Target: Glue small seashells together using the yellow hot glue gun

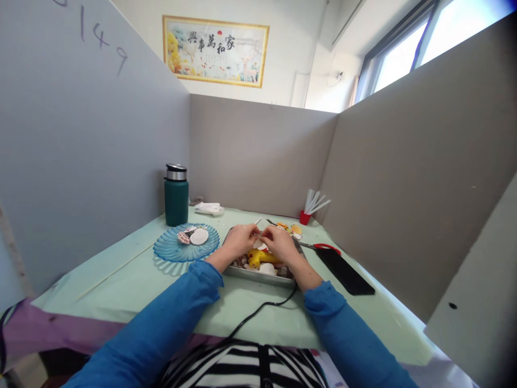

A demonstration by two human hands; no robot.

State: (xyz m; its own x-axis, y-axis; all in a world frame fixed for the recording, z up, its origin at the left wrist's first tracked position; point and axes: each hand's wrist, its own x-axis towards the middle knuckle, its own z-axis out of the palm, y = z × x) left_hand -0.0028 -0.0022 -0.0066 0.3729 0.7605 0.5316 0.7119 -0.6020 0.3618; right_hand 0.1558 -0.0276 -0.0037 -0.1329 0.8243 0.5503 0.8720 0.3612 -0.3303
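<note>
Steady your left hand (243,238) and right hand (279,242) over the tray (258,277); fingers curl close, but I can't tell their grip.

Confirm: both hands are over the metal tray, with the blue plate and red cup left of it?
No, the head view shows the red cup right of the metal tray. The rest holds: the left hand and right hand are over the tray, with the blue plate left of it.

Pale green-covered table (258,312) carries plate (161,247), bottle (176,202), tray (258,276), scissors (328,248).
</note>
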